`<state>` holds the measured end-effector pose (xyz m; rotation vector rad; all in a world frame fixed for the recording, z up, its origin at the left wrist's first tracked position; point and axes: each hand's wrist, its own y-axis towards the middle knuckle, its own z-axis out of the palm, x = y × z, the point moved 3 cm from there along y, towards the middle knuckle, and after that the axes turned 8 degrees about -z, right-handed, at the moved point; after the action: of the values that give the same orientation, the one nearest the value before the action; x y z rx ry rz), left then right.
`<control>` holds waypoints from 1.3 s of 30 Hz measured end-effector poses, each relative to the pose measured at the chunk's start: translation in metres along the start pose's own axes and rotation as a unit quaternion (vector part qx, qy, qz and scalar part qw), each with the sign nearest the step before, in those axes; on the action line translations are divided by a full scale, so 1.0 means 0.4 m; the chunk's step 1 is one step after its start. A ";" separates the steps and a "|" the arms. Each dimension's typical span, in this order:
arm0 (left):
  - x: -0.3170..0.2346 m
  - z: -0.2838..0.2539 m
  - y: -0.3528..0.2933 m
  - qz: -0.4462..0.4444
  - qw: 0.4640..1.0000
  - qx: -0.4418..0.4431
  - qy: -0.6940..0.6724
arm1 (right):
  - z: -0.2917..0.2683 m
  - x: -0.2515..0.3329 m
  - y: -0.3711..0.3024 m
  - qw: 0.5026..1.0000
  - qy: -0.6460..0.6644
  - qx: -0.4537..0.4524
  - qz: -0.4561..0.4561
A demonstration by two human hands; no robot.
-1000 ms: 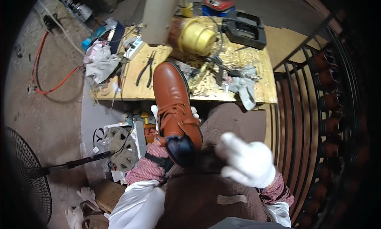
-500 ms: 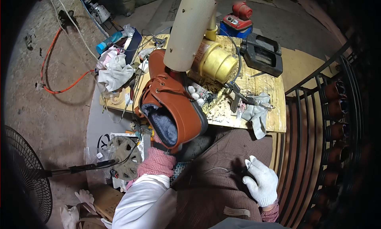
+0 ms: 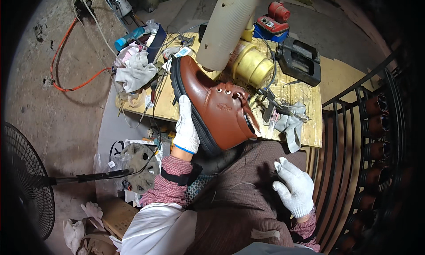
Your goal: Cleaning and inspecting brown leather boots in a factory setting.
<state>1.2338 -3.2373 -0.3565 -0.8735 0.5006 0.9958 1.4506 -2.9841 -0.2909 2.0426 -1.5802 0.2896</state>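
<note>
A brown leather lace-up ankle boot (image 3: 221, 115) with a thick black sole lies on its side in the air at the front of the wooden bench. My left hand (image 3: 186, 129), in a white knit glove, is closed on the boot along its sole; part of the fingers is hidden beneath it. The toe points up toward a pale cylindrical tube (image 3: 226, 29), and the shaft opening faces right. My right hand (image 3: 295, 188), also gloved in white, rests by my right thigh, its thumb and fingers apart with nothing in them.
On the wooden bench (image 3: 310, 122) stand a yellow round housing (image 3: 254, 65) and a black plastic container (image 3: 299, 62), with rags (image 3: 135, 73) at left. A black rack (image 3: 349, 100) holding several boots runs along the right. A fan (image 3: 28, 184) stands at lower left.
My left hand has turned the boot: its fur-lined opening faced me before, and now its side and sole show. My left glove has come into view. The right hand stays nearly still.
</note>
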 end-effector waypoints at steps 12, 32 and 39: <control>-0.149 0.005 0.066 0.251 0.953 -0.144 0.088 | 0.049 -0.142 -0.099 0.991 0.036 -0.055 0.113; -0.092 0.058 -0.021 0.146 0.981 -0.126 -0.034 | 0.095 0.131 0.481 0.932 -0.065 -0.144 -0.327; -0.142 0.053 -0.010 0.201 0.958 -0.188 0.079 | 0.228 0.019 0.231 0.827 -0.110 0.529 -0.155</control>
<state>1.2100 -3.2500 -0.3022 -1.2281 0.6527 1.4296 1.3517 -3.0545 -0.3375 3.2160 -1.2566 1.0117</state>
